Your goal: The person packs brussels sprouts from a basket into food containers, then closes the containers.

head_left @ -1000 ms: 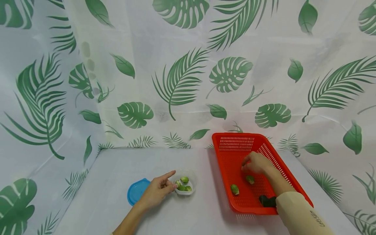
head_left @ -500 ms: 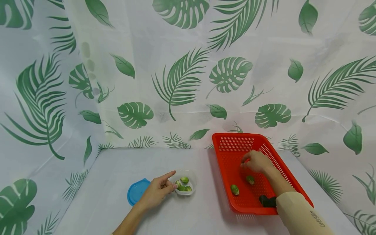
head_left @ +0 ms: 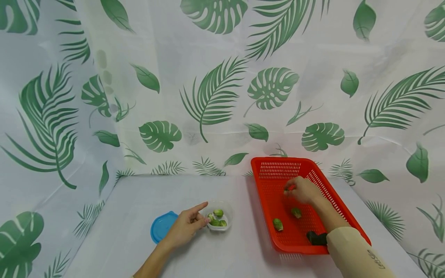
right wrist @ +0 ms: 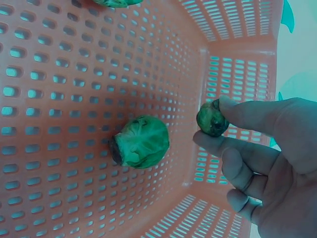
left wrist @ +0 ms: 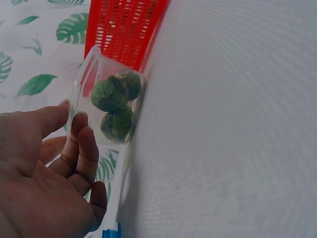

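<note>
A small clear plastic container (head_left: 226, 227) with several Brussels sprouts (head_left: 218, 212) in it stands mid-table. My left hand (head_left: 185, 227) is at its left side. In the left wrist view, the container's rim lies between the thumb and the fingertips (left wrist: 80, 121); the index finger points out straight in the head view. My right hand (right wrist: 270, 148) is over the red basket (head_left: 255, 181) and pinches a Brussels sprout (right wrist: 212, 120) between thumb and index finger, its other fingers curled. Another sprout (right wrist: 146, 141) rests on the basket floor below it.
One more sprout (head_left: 277, 224) lies near the basket's left wall. A blue lid (head_left: 160, 227) lies left of the container, partly behind the left hand. Leaf-printed sheeting (head_left: 208, 146) rises behind the white table (head_left: 139, 193).
My right hand has shifted slightly left and up inside the basket, with the sprout in its fingertips. The left hand, the container and the other sprouts have stayed put.
</note>
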The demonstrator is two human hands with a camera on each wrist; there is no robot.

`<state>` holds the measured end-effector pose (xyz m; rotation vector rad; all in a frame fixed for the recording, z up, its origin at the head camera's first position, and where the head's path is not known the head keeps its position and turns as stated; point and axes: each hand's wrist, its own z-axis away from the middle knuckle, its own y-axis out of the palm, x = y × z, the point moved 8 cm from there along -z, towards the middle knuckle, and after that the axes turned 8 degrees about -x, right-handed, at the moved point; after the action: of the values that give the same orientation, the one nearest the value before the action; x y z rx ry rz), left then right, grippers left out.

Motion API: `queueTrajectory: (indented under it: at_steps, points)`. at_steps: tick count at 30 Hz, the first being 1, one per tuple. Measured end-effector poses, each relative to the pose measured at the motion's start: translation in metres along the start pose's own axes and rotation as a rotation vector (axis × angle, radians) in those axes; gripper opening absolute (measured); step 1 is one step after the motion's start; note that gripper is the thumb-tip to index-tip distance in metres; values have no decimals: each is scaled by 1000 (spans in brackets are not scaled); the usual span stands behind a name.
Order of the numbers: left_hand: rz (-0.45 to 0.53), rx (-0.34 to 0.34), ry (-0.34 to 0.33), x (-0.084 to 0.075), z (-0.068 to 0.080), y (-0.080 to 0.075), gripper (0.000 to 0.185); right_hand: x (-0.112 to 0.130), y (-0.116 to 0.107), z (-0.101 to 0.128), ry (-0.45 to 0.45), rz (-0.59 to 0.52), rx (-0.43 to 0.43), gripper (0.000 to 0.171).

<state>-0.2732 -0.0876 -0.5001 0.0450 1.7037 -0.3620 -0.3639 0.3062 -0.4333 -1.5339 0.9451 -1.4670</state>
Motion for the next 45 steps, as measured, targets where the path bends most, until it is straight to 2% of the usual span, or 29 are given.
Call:
queueTrajectory:
  at_steps: [13,25,32,39,45]
  points:
    - [-10,5,17,-2,-1,-1,66,18,-10,1,-54,-42,-44,29]
    - [-8,11,9,-2,-1,0,65,25,-13,3,-59,-64,-62,28]
    - [-5,10,7,-2,0,0,66,36,-17,4,-107,-91,-83,31]
    - [0,17,16,-2,0,0,65,42,-21,4,-116,-99,-91,32]
    - [-3,17,18,-1,0,0,65,55,-27,7,-176,-108,-105,28]
